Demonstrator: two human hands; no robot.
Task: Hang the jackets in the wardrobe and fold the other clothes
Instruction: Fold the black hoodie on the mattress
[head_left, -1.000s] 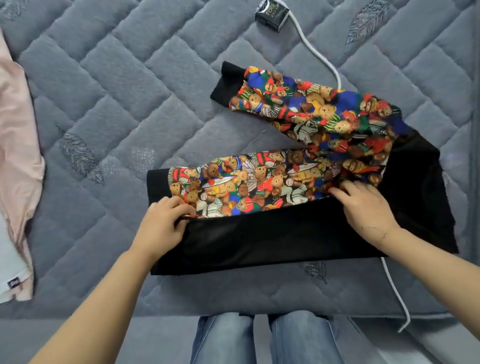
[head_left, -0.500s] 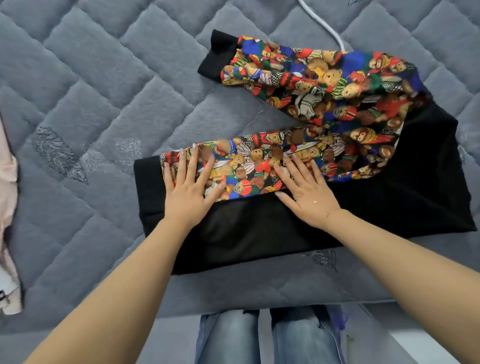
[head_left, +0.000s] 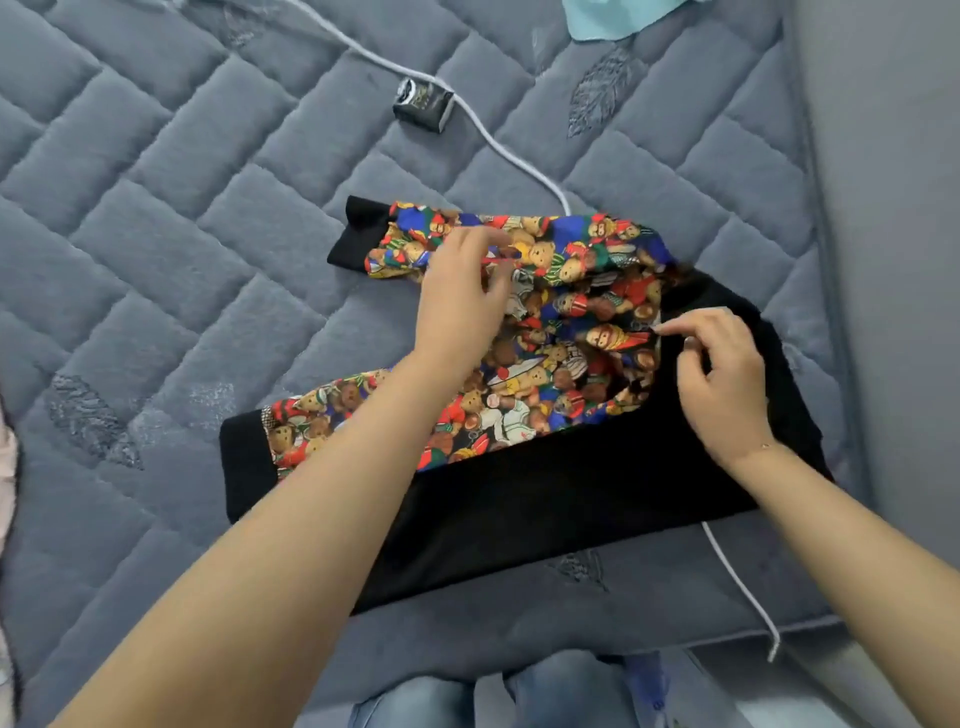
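Nearest, the right hand (head_left: 719, 384) pinches the black sweatshirt with teddy-bear print sleeves (head_left: 545, 509) at its shoulder seam. Beyond it, the left hand (head_left: 462, 306) grips the far sleeve (head_left: 519, 249), which runs leftward from that grip across the grey quilted mattress (head_left: 156, 234), ready to fold toward the body.

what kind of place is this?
Probably a bedroom: a grey quilted mattress serves as the work surface, a sweatshirt lies on it for folding, and a white cable trails across.
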